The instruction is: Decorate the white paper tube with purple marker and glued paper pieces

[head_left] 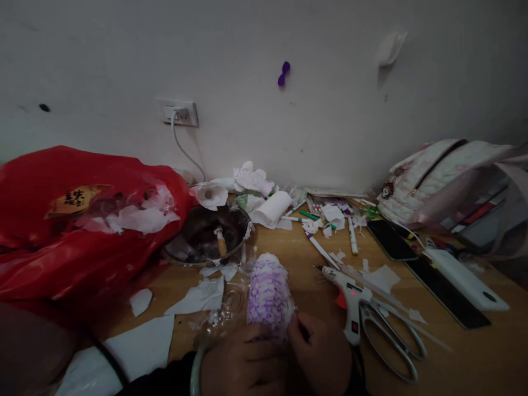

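A rounded white craft piece [269, 294], covered in overlapping paper-like scales with purple edges, lies before me on the wooden table. My left hand [243, 360] is wrapped over its near end, hiding that part. A pale bangle circles the left wrist. At the piece's right edge my right hand [319, 349] is closed, thumb and finger pinched together; whatever is between them is too small to make out. Just right of that hand lies a white glue gun [350, 302] with a red light, partly over the scissors [391, 338].
On the left are a bulging red plastic bag [136, 264] and a dark metal bowl [185, 242]. Markers [352, 236], paper scraps [198, 297] and a paper roll [272, 209] litter the table. Phones [391, 240] and a pale backpack [437, 176] occupy the right.
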Motion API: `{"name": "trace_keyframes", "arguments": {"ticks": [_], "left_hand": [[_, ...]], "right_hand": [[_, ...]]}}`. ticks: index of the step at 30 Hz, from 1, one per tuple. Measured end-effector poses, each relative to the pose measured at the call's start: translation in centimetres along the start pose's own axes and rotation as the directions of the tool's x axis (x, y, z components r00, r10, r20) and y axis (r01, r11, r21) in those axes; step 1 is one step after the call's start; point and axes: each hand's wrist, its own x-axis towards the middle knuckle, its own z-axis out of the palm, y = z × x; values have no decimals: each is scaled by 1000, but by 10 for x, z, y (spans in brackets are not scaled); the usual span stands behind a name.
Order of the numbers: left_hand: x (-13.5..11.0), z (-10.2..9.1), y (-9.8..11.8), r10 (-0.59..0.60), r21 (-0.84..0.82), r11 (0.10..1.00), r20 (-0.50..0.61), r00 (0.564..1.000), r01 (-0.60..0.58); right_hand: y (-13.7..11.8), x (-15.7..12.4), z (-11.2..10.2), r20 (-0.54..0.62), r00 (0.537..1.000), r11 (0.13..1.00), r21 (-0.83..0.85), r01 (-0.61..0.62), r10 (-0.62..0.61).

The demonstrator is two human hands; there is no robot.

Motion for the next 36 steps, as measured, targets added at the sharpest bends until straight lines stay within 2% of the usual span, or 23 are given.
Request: {"name": "trace_keyframes", "arguments": {"ticks": [6,13,19,23,28,32,36], "left_hand": [[-1,0,0,-4,0,1000,16,1000,4],[-6,1,5,-48,22,999,69,996,47],[-3,2,1,-10,3,1000,8,1000,10],[-2,1,2,-25,5,1000,17,1000,25],[-3,0,5,-52,22,998,63,997,51],[-2,0,2,-20,14,1000,21,1000,19],[0,0,-2,11,-11,1000,2,1000,-11]], "right_hand": [[-1,1,-3,34,999,1000,-1,10,-10],[-3,2,-5,84,995,998,-8,-55,55],[-2,0,-5,102,993,998,1,-63,63],[-2,2,-5,147,985,996,-4,-91,91],[-1,1,-6,178,980,993,52,-102,91],[1,0,-4,158,981,988,89,-123,108],[3,0,-2,201,969,964,192,-186,147]]}}
